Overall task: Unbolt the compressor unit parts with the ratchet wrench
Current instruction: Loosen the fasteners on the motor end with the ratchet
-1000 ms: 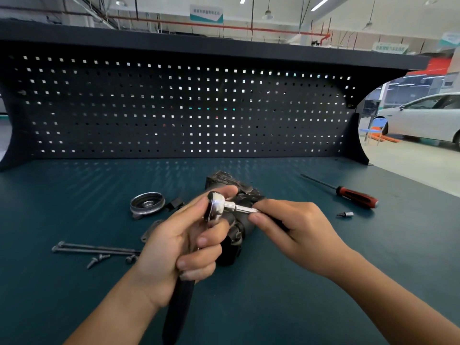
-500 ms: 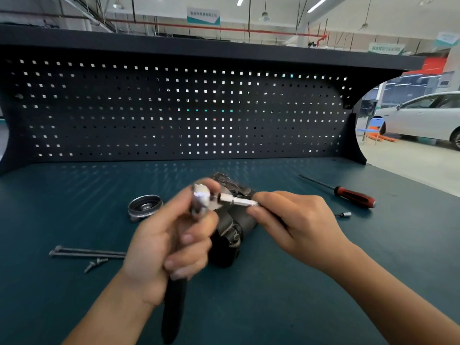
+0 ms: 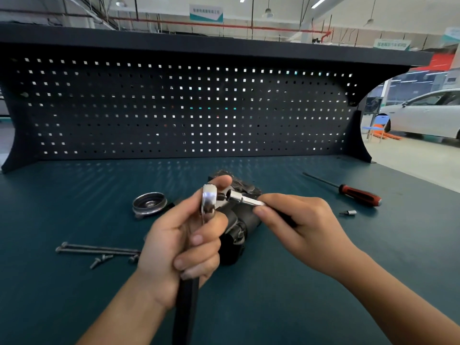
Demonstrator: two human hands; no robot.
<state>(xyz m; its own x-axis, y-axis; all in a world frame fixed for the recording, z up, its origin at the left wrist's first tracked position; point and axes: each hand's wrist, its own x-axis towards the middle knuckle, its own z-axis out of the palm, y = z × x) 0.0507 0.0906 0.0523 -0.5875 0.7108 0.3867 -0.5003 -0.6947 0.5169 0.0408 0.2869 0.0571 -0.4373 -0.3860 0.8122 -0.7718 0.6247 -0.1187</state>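
Your L hand (image 3: 179, 242) is gripping the ratchet wrench (image 3: 208, 202) handle, fingers curled tight, thumb on head, while your R hand (image 3: 306, 225) is pinching the socket bit (image 3: 245, 198) just beside its drive.

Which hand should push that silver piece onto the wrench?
Probably the right hand: it pinches the silver extension, open end facing the ratchet wrench. The left hand just grips the wrench.
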